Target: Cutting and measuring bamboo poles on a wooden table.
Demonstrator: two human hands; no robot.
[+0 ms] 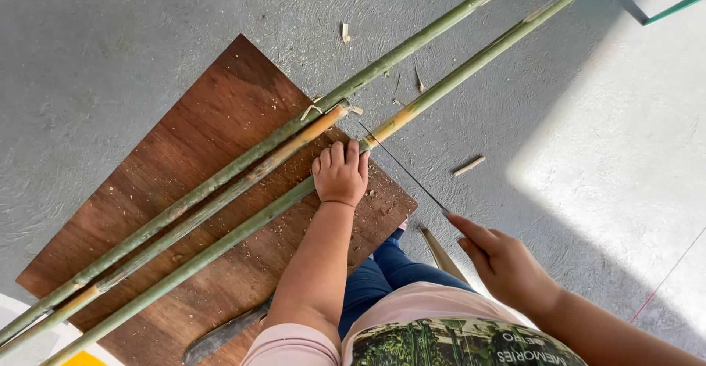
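Observation:
My left hand (340, 173) presses down on a long green bamboo pole (243, 230) where it crosses the edge of a brown wooden board (169, 175). My right hand (504, 263) pinches the near end of a thin dark saw blade (403, 167). The blade's far end meets that pole just beyond my left fingers, at a yellowish stretch of the cane. Two more bamboo poles (220, 178) lie beside it on the board, the middle one ending in a cut tip (340, 109).
A large knife (220, 336) lies at the board's near edge by my left arm. A short split bamboo piece (441, 256) lies on the grey floor near my knee. Chips and slivers (468, 165) are scattered about. A green metal frame (662, 12) stands at top right.

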